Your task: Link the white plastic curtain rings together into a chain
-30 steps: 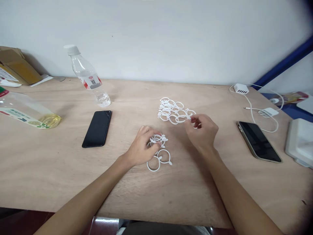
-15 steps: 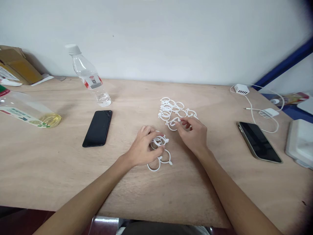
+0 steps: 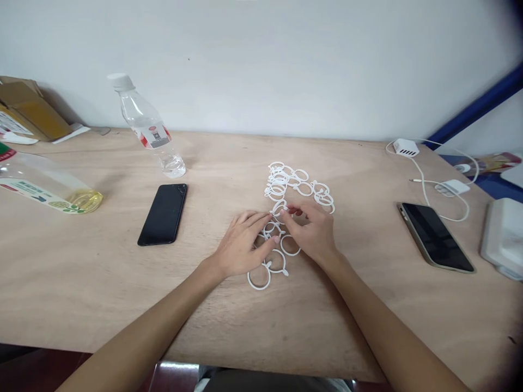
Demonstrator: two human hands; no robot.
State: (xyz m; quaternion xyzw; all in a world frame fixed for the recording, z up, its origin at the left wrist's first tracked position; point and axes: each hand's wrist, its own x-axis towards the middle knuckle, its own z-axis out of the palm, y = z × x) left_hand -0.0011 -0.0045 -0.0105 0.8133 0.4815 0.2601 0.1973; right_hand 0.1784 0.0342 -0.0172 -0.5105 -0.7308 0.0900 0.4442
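Observation:
A loose pile of white plastic rings (image 3: pixel 300 188) lies in the middle of the wooden table (image 3: pixel 122 294). A smaller linked group of white rings (image 3: pixel 269 269) sits nearer to me. My left hand (image 3: pixel 241 247) rests on this near group, fingers curled around some of its rings. My right hand (image 3: pixel 312 231) meets it from the right, its fingertips pinching a white ring (image 3: pixel 279 209) just above the near group. Both hands touch at the fingertips.
A black phone (image 3: pixel 163 213) lies left of the hands, a clear water bottle (image 3: pixel 147 128) behind it. A bottle with yellow liquid (image 3: pixel 49 188) lies at far left, a cardboard box (image 3: pixel 28 111) behind. At right are a second phone (image 3: pixel 435 237), white chargers with cable (image 3: pixel 425 185) and a white box (image 3: pixel 504 234).
My right hand has drawn back from the far pile toward my left hand, bringing a ring with it. My left hand stayed on the near group.

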